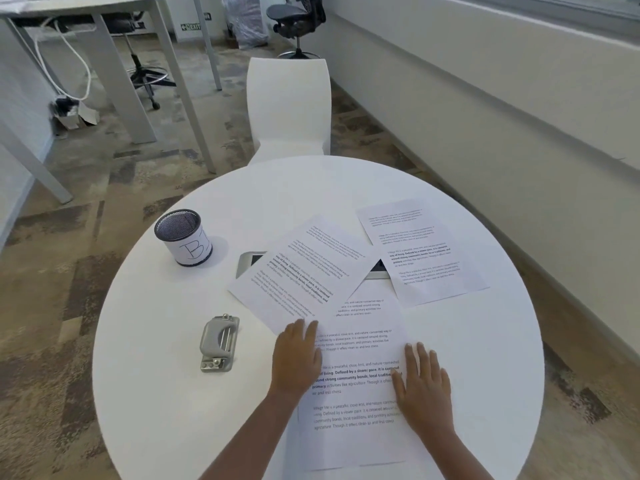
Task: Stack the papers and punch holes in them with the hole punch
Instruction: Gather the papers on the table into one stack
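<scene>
Three printed sheets lie on the round white table [166, 393]. The nearest sheet [356, 403] lies in front of me, with a tilted middle sheet [304, 271] overlapping its top left corner. A third sheet [422, 251] sits apart at the far right. My left hand [298, 358] rests flat on the near sheet's left edge, fingers touching the tilted sheet's corner. My right hand [424, 386] lies flat on the near sheet's right edge. A grey metal hole punch [219, 342] stands to the left of my left hand, untouched.
A mesh pen cup [183, 237] labelled "B" stands at the table's far left. A flat grey tablet-like device [251, 263] lies partly under the papers. A white chair [289, 105] stands behind the table, a wall runs along the right.
</scene>
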